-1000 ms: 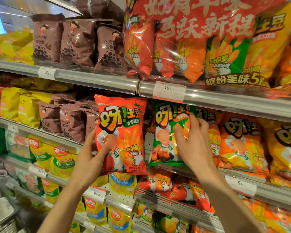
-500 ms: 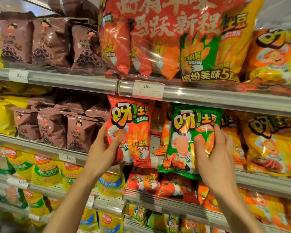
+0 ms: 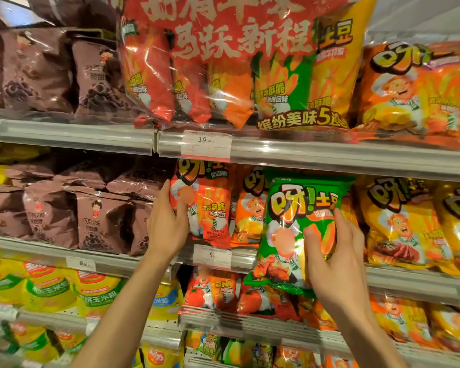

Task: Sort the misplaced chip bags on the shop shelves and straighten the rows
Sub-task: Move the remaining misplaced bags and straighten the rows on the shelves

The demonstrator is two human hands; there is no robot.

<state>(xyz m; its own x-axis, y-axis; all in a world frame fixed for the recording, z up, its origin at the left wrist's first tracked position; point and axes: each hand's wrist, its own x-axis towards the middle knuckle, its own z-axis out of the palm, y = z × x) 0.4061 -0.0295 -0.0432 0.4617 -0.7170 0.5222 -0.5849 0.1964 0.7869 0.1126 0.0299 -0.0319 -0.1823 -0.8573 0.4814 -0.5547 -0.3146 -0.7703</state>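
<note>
Along the left half of the frame, brown chocolate-snack bags (image 3: 98, 221) fill the middle shelf, leaning back in a loose row, with yellow corn-snack bags (image 3: 48, 285) on the shelf below. Just right of them, at centre frame, the left hand (image 3: 168, 221) holds a red tomato-flavour chip bag (image 3: 210, 205) by its left edge, thumb on the front and fingers curled behind, and the bag stands upright at the shelf lip above the price tag (image 3: 212, 255). That placement looks deliberate: it sits at the seam between the brown row and the chip row, probably so the red bag fronts its own column. An orange chip bag (image 3: 250, 216) shows in the gap behind.

Right of centre, the right hand (image 3: 335, 258) grips a green chip bag (image 3: 295, 224), thumb pressed on the front, the other fingers wrapped round its right edge. The bag hangs tilted in front of the shelf rail (image 3: 409, 284), not set down, covering part of the orange row. It is likely the misplaced one, held out while a slot is found.

At the right edge, yellow chip bags (image 3: 398, 224) stand in a fairly even row. In the upper centre, a large red multipack (image 3: 237, 62) overhangs the top shelf.
</note>
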